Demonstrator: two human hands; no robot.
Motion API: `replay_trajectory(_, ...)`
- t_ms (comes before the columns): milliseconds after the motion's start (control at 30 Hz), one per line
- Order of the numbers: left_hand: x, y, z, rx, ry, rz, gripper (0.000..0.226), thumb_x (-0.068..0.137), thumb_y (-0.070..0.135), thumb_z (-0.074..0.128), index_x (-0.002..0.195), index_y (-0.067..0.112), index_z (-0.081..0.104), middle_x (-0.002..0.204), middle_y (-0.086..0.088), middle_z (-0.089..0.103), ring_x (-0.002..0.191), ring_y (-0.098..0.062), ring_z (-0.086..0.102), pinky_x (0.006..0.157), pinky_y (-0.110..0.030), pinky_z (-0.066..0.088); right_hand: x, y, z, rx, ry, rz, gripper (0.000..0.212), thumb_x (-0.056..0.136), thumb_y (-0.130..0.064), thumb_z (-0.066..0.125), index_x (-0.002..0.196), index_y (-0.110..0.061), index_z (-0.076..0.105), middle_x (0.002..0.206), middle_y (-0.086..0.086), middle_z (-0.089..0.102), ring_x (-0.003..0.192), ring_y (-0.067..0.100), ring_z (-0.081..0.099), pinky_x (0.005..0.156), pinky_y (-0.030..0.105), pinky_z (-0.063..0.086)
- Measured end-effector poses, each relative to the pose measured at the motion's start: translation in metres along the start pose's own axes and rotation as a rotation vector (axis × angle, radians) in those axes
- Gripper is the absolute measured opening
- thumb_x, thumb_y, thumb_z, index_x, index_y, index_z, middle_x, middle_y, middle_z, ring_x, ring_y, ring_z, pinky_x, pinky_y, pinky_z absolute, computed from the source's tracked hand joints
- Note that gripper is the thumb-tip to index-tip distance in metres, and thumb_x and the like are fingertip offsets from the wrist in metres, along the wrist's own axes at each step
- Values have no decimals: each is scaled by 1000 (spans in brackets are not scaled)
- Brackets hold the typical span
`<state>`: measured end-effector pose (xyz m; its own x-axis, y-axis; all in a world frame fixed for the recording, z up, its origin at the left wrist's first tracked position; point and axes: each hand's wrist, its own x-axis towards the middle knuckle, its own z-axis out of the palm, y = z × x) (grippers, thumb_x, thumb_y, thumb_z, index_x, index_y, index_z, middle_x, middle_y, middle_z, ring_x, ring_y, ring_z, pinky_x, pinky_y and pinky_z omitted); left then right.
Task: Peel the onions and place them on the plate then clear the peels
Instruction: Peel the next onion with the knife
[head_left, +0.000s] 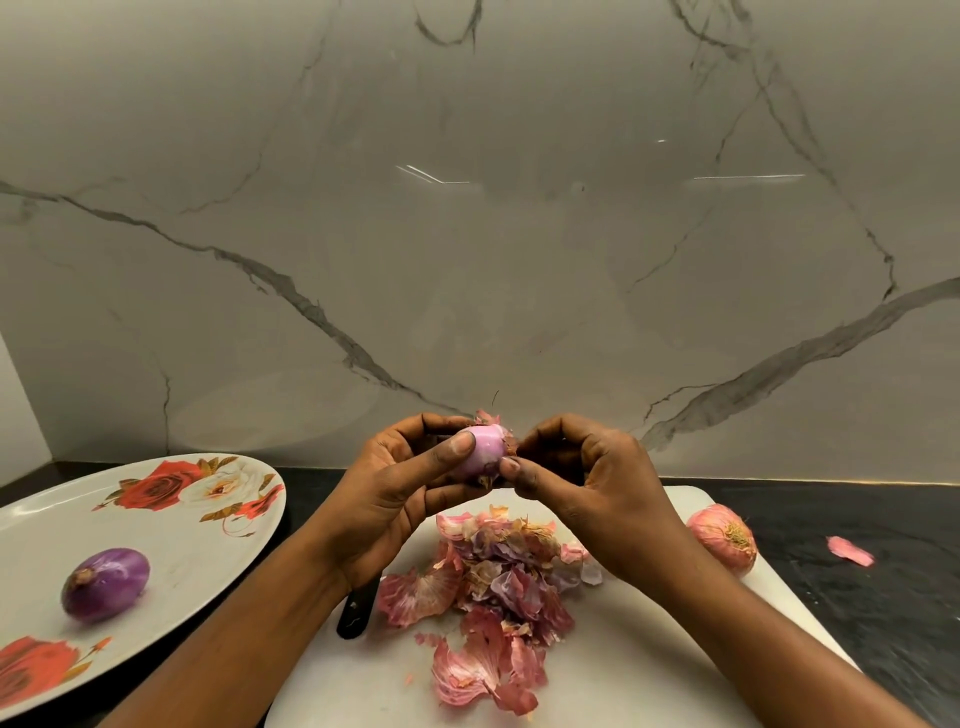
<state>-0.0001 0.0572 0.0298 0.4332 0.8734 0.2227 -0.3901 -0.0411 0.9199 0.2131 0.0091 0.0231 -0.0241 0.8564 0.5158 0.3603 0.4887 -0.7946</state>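
The dark desk (857, 597) runs across the lower frame under a marble wall. It carries a flowered plate (171, 545) at lower left and a white cutting board (649, 675) at lower centre. A loose heap of pink and purple peels (493, 587) lies on the board directly below the two hands, so whatever comes off should drop there rather than on the desk. The left hand (395, 493) cups the onion (483, 449) in curled fingers, with the thumb laid across its near face. The right hand (587, 483) pinches a scrap of dry skin at the onion's right end between thumb and fingertips. To do this step well, I judge the left hand should hold firm without squeezing. The right hand should draw the papery skin along the bulb, turning the onion to find what clings and keeping the work over the board. The onion, held at centre frame above the heap, looks pale pink and glossy on its near side, with ragged brownish shreds at its top, right end and underside. A peeled, darker purple onion (105, 584) lies on the plate, and an unpeeled onion (723, 538) sits at the board's right edge. A black knife handle (357, 613) shows under the left wrist, and one stray peel (850, 551) lies on the desk at right.
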Motion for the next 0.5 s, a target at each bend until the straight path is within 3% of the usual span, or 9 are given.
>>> replay_trajectory(233,1,-2,-2,10,16,5,34,86,11,77,118,1,70,128,-26,70,112,-44,72,81,-37,67,-1,2,0,-105,-27,-35,8,96,-19,76,103,-16,77,89,-4,78,86,8,76,79,25,63)
replay_trajectory(400,0,1,0,9,17,-16,36,88,11,73,122,-3,67,124,-29,70,104,-47,74,78,-36,67,-2,1,0,-143,9,-62,2,99,-20,72,97,-20,72,83,-2,75,82,15,75,77,37,66)
replay_trajectory(500,-2,2,1,24,5,-36,35,86,19,80,115,2,73,121,-32,71,100,-50,74,80,-37,67,-1,1,0,-179,42,-79,6,100,-22,70,94,-23,69,80,-1,74,79,17,75,72,41,65)
